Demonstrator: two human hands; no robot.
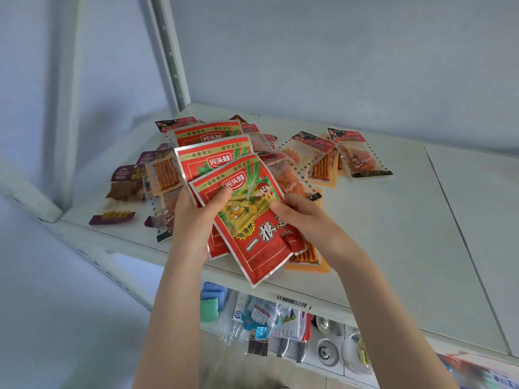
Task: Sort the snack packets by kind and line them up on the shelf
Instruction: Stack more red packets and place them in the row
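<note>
My left hand (196, 217) grips a fan of three red foil snack packets (247, 220) above the front of the white shelf (393, 220), thumb on the front packet. My right hand (303, 217) pinches the right edge of the front packet. Behind them lies a mixed heap: clear packets with red headers and orange sticks (317, 158), a second one (356, 155) to its right, and dark brown packets (123, 192) at the left. An orange stick packet (306, 259) lies partly hidden under my right wrist.
A white upright post (171, 51) rises behind the heap, and another post (70, 108) stands at the left. Bare shelf surface stretches to the right. Below the shelf's front edge (292, 301) hang sponges, small hardware packs and metal drain parts (325, 352).
</note>
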